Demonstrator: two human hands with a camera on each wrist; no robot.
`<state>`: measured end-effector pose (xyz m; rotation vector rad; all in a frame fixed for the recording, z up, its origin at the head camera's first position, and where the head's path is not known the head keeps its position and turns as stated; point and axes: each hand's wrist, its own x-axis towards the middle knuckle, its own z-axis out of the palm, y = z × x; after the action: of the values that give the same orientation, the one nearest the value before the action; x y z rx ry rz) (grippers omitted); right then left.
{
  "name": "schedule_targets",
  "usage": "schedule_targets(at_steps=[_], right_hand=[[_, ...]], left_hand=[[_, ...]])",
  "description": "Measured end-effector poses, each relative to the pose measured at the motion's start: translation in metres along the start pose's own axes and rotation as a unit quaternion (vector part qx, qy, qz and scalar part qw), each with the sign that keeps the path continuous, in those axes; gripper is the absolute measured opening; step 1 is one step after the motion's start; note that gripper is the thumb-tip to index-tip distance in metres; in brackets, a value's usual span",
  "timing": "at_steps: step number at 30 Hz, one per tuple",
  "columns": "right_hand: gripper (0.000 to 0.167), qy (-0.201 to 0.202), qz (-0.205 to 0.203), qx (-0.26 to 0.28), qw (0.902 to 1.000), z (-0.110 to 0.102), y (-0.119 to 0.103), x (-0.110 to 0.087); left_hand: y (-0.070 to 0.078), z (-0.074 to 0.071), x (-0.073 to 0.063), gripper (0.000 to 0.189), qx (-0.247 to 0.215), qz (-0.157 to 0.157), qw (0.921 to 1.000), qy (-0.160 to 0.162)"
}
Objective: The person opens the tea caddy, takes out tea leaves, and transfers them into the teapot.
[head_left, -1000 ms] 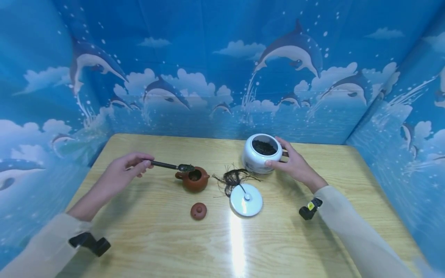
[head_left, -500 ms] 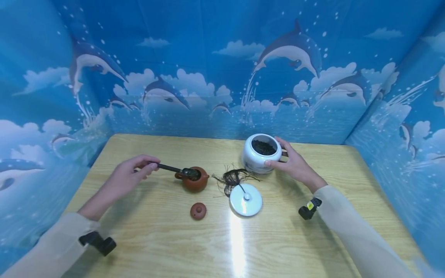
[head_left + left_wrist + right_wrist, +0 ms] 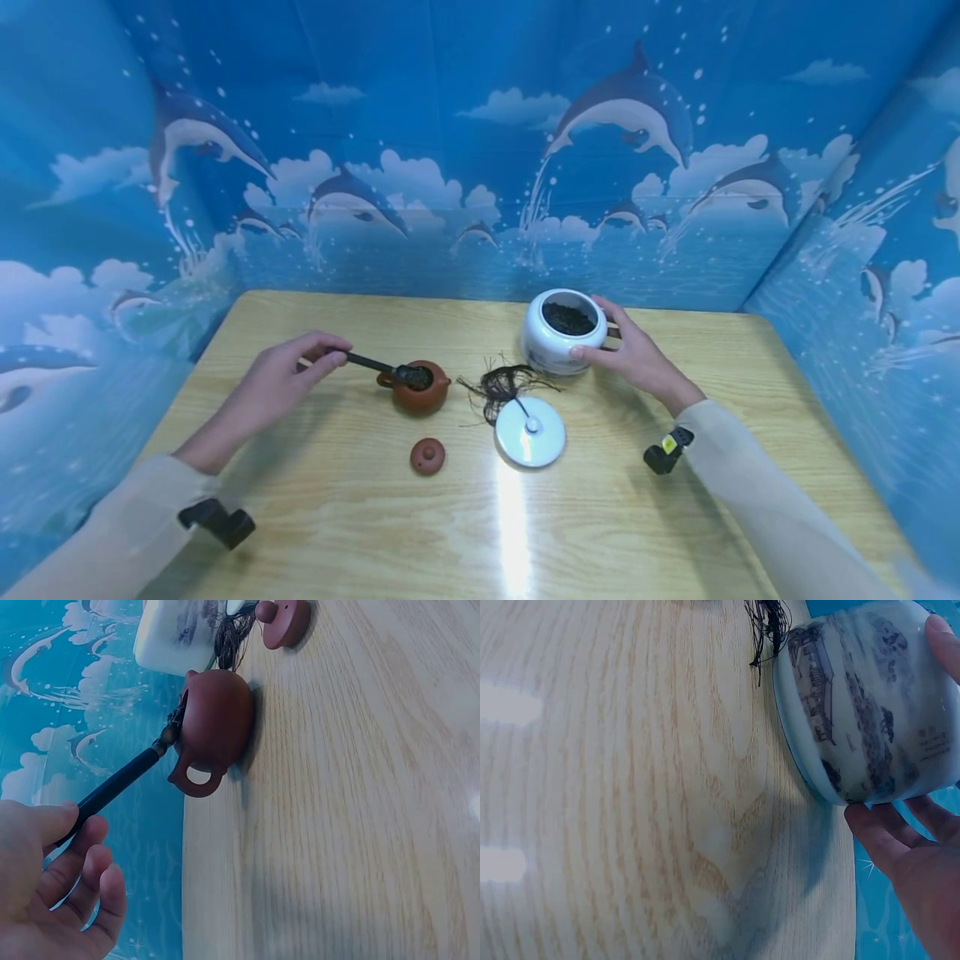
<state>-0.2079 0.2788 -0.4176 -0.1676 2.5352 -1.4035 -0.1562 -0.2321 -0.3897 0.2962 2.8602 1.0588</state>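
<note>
My left hand (image 3: 288, 379) pinches the dark handle of a tea scoop (image 3: 367, 361) between thumb and fingers. The scoop's head, with dark tea leaves on it, sits at the open mouth of a small reddish-brown clay teapot (image 3: 417, 404). In the left wrist view the teapot (image 3: 219, 720) stands on the table with its handle towards that hand. Fingers and thumb of my right hand (image 3: 637, 354) spread round a white porcelain jar (image 3: 547, 343), which holds dark tea leaves (image 3: 567, 318). A painted landscape shows on the jar (image 3: 877, 705) in the right wrist view.
The teapot's clay lid (image 3: 427, 457) lies in front of it on the wooden table (image 3: 360, 517). A white lid (image 3: 528, 446) with a knob lies before the jar, a tangle of black threads (image 3: 504, 385) beside it. A blue dolphin-print curtain (image 3: 450, 167) encloses the table.
My left hand has moved right, bringing the scoop's head from the teapot's rim over its mouth, lower and further in. The right hand and the jar have stayed in place.
</note>
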Motion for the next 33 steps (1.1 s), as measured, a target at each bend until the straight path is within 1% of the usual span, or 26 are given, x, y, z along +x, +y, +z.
schedule_targets(at_steps=[7, 11, 19, 23, 26, 30, 33], right_hand=[[0.113, 0.0, 0.001, -0.002, 1.0, 0.0, 0.001, 0.0], [0.114, 0.001, 0.002, -0.002, 1.0, 0.0, 0.002, 0.001], [0.116, 0.002, 0.007, -0.004, 1.0, 0.0, 0.003, 0.002], [0.115, 0.001, 0.007, -0.002, 1.0, 0.0, 0.002, 0.002], [0.114, 0.0, 0.008, -0.002, 1.0, 0.0, 0.002, 0.001], [0.115, 0.001, 0.009, -0.003, 1.0, 0.0, 0.001, 0.0], [0.114, 0.0, 0.008, -0.003, 1.0, 0.0, 0.001, 0.0]], left_hand=[[0.006, 0.0, 0.001, 0.035, 0.02, 0.037, 0.999, 0.015], [0.011, -0.001, 0.002, 0.033, 0.042, 0.058, 0.9972, 0.02], [0.025, -0.001, 0.0, 0.03, 0.092, 0.076, 0.9924, 0.029], [0.028, -0.001, -0.002, 0.028, 0.107, 0.088, 0.9893, 0.045], [0.03, -0.002, -0.003, 0.026, 0.123, 0.106, 0.9851, 0.056], [0.033, -0.002, -0.004, 0.024, 0.142, 0.13, 0.9793, 0.062], [0.034, -0.002, -0.004, 0.024, 0.144, 0.142, 0.9767, 0.071]])
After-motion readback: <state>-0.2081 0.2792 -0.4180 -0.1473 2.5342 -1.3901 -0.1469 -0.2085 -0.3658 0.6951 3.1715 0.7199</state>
